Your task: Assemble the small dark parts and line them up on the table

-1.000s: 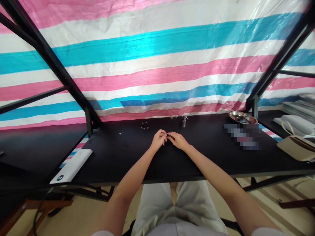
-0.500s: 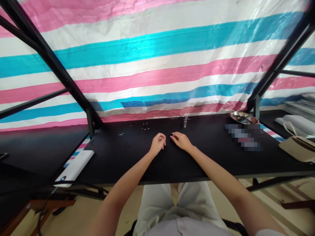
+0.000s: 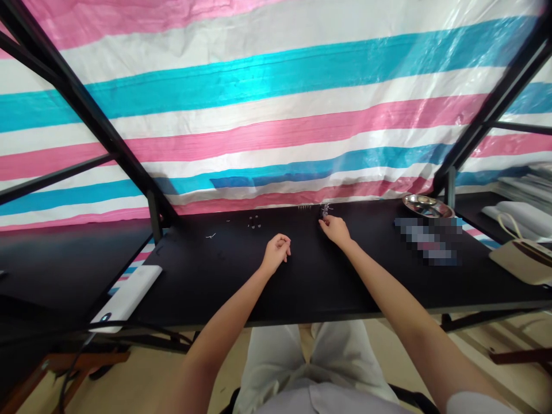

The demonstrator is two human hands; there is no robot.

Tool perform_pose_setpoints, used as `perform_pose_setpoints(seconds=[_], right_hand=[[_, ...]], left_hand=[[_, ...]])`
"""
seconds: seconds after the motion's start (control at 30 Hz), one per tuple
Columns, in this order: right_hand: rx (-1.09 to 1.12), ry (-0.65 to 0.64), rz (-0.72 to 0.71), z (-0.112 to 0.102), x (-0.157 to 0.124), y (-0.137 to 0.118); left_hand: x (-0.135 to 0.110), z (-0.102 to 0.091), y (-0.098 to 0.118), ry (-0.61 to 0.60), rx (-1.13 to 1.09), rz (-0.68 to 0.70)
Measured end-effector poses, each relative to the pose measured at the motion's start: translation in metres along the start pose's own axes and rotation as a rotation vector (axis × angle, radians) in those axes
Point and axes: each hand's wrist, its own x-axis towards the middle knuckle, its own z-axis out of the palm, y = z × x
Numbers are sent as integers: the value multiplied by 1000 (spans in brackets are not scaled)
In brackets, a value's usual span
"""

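Right hand [image 3: 336,230] farther forward, clear piece [image 3: 325,211] aligned front-to-back

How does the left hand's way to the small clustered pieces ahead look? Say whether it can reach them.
Likely yes: the small pieces lie ahead and left of the left hand, and only bare black tabletop shows between them.

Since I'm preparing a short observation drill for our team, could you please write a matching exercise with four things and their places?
Things
1. left hand
2. right hand
3. metal dish
4. white box

Places
A. at the left end of the black table
B. curled over the middle of the black table
C. toward the back right corner
D. close by the small clear item

Pairs: 1-B, 2-D, 3-C, 4-A
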Motion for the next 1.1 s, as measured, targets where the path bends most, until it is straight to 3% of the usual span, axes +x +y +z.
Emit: perform_pose_setpoints(seconds=[0.27, 0.7, 1.1], right_hand=[[-41, -43, 1, 11, 3, -5], [19, -69, -21, 10, 4, 1], [152, -161, 77, 9, 5, 13]], left_hand=[[-1, -2, 1, 3, -1, -3], [-1, -2, 2, 22, 9, -7], [-5, -4, 2, 9, 166, 55]])
